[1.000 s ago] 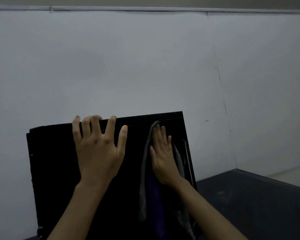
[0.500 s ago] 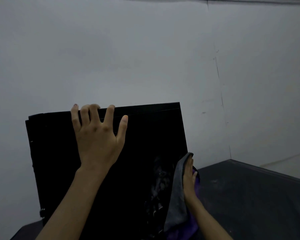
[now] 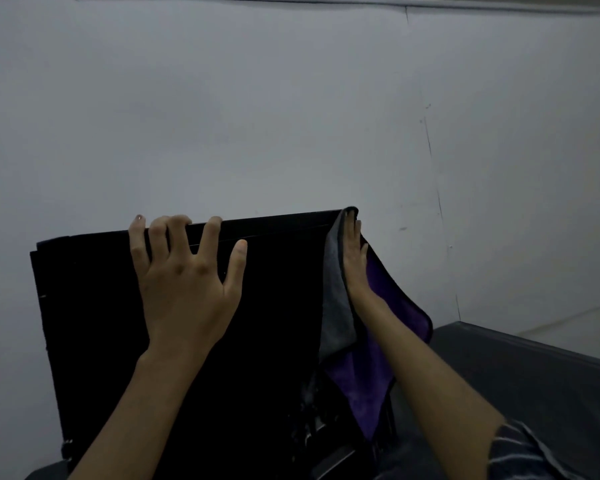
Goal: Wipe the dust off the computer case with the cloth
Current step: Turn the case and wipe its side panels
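A black computer case stands upright in front of me against a pale wall, its broad dark side facing me. My left hand lies on that side near the top, fingers hooked over the top edge. A grey and purple cloth hangs down the case's right edge. My right hand presses it flat against the upper right corner with straight fingers. The cloth's purple flap sticks out to the right past the case.
The case stands on a dark surface that runs off to the right. A pale wall rises close behind, meeting a side wall at the right. A striped sleeve shows at the bottom right.
My right hand slid the cloth off the case's face to the right edge, dipped low, then rose to the upper right corner. The left hand kept its hold on the top edge.
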